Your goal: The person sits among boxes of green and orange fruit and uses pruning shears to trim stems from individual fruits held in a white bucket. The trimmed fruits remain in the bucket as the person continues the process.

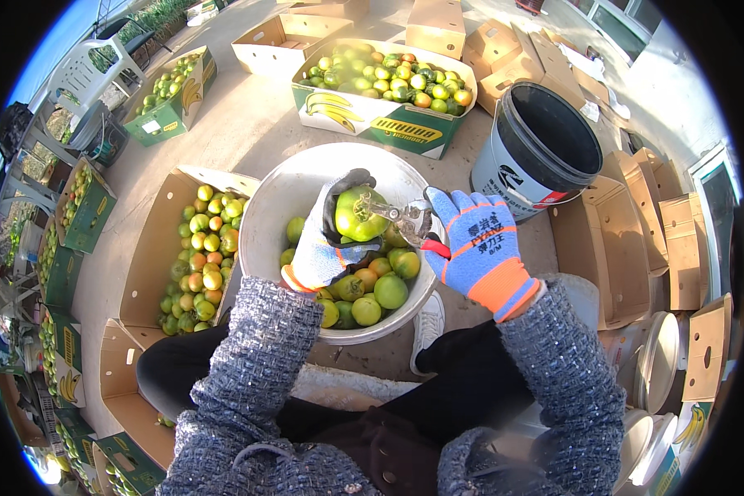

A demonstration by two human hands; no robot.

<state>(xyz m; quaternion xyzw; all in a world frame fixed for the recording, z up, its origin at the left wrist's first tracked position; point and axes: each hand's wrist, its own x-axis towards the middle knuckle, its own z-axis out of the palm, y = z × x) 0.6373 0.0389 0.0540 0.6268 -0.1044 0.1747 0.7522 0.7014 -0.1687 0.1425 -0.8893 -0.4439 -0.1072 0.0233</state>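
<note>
My left hand [328, 232], in a blue work glove with a dark palm, grips a large green tomato [354, 217], its stem end turned to the right. My right hand [471, 239], gloved in blue and orange, holds red-handled pruning shears [409, 222]. The blades' tip is at the tomato's stem end; I cannot tell whether it touches. Both hands are over a white round tub [273, 177] standing before me. Green and orange-tinged tomatoes [366, 310] lie in its lower part, partly hidden by my left hand.
Left of the tub stands a cardboard box [152, 248] of tomatoes. Behind it is a banana carton [378, 127] full of tomatoes. A black-lined bucket [496, 161] is at the right, near open cardboard boxes [595, 248]. More filled cartons [87, 214] line the left side.
</note>
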